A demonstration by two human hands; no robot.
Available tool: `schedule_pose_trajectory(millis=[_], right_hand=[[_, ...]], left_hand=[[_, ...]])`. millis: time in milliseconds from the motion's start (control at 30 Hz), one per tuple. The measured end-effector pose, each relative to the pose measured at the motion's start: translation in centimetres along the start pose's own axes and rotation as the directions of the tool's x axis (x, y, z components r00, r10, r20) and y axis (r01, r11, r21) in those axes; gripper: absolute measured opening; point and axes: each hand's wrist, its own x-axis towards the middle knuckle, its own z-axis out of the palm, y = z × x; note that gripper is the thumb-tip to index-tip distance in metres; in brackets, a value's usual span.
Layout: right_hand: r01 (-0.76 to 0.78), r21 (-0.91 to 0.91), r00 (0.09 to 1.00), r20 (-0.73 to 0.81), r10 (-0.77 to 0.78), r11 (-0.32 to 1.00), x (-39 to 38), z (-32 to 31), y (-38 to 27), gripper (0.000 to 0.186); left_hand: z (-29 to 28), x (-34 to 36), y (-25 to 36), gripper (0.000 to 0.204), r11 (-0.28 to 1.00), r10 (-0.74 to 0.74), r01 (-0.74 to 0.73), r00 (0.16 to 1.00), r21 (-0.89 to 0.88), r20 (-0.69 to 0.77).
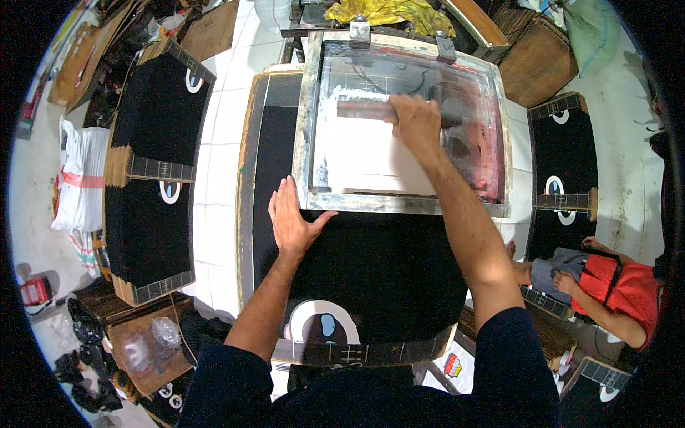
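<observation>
A screen-printing frame [399,205] with a pale, worn border lies over the far part of a black fabric panel [378,271] on a board. My right hand [416,121] is closed around a squeegee [362,108], which rests across the mesh; the hand is slightly blurred. White ink [357,93] lies along the squeegee's far side, and the mesh nearer me looks white. Spread flat, my left hand [294,217] touches the frame's near-left corner and the black fabric. Near my body the panel carries a printed white arch with a blue oval [328,324].
Two metal clamps [360,32] [445,47] grip the frame's far edge. Stacked boards with black printed panels stand at left [160,107] and right [564,150]. A yellow cloth [389,14] lies beyond the frame. Someone in red [621,289] sits at the right.
</observation>
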Motion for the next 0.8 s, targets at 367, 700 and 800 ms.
schedule_pose_trajectory(millis=[367, 700, 800], right_hand=[[-0.053, -0.007, 0.997, 0.056, 0.053, 0.999, -1.7, 0.1, -1.1, 0.026], [-0.056, 0.006, 0.997, 0.044, 0.056, 0.998, -9.7, -3.3, -5.5, 0.019], [-0.082, -0.054, 0.983, 0.162, 0.090, 0.995, -8.4, -3.1, -5.0, 0.029]], left_hand=[[-0.2, 0.3, 0.2, 0.120, 1.000, 0.007, -0.007, 1.000, -0.020, 0.024], [0.1, 0.2, 0.0, 0.121, 0.999, 0.032, -0.035, 0.998, -0.042, -0.055], [0.2, 0.1, 0.0, 0.120, 0.998, 0.052, -0.054, 0.998, -0.045, -0.047]])
